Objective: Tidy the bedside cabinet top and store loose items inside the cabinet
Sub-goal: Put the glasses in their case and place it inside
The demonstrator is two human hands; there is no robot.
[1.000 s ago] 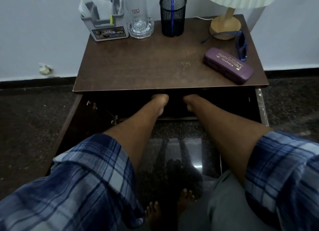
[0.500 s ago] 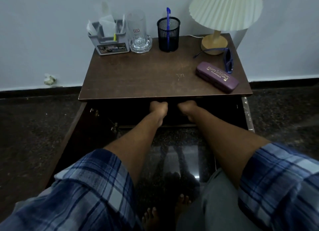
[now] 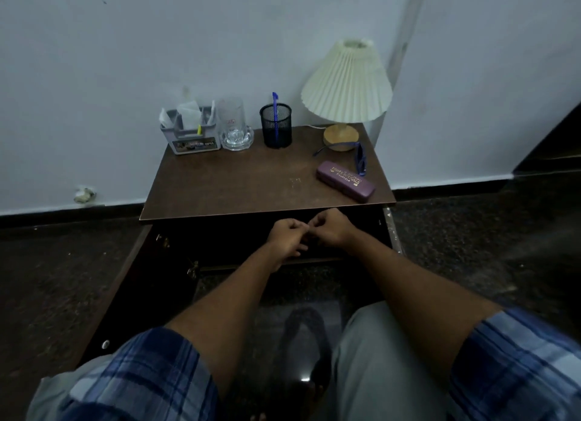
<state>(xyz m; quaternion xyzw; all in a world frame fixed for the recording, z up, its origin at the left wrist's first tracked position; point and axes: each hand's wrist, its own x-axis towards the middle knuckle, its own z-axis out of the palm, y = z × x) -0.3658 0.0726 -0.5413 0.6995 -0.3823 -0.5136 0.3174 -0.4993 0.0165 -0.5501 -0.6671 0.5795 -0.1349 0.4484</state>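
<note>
The cabinet [image 3: 239,185] stood with its door [image 3: 132,295] swung open and its dark inside unreadable. On top, a lamp [image 3: 347,81], organizer [image 3: 190,131], mug [image 3: 234,128] and pen cup [image 3: 276,125] lined the back edge, seemingly in order. The loose case [image 3: 345,181] and glasses [image 3: 360,158] lay at the right by the lamp, not yet stored, so the task looked partly done. The left hand [image 3: 287,236] and right hand [image 3: 331,230] met before the opening with fingers curled and fingertips touching; whether they pinched anything could not be told.
</note>
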